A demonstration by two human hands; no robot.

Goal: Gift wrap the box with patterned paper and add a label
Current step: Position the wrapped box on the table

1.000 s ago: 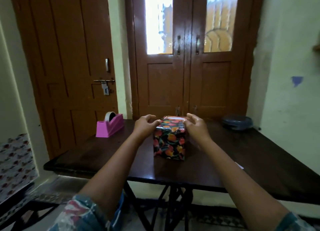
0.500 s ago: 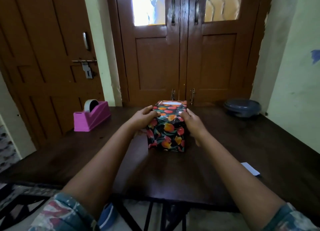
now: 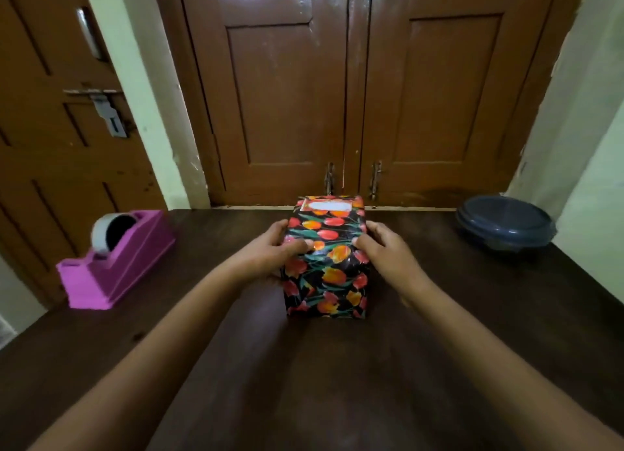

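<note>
Both wrapping and labelling look done: patterned paper [image 3: 337,298] covers the box [image 3: 326,268] on the counter [image 3: 337,383], a white label [image 3: 327,207] on its top; the left hand [image 3: 270,253] and right hand [image 3: 388,253] grip its sides, thumbs curled over.

Dark wooden table [image 3: 439,366] filling the lower view. Near its left edge, a pink dispenser [image 3: 118,275], set at an angle, with a pale tape roll [image 3: 101,234] upright in its far end. At the far right corner, a round blue-grey container [image 3: 504,224], apparently lidded, though blurred. Behind the table, a brown panelled double door [image 3: 280,96], shut, with two metal fittings [image 3: 329,178] low beside the centre seam. Left of it, past a pale wall strip [image 3: 145,96], another brown door [image 3: 44,153] bearing a metal hasp [image 3: 109,114].
</note>
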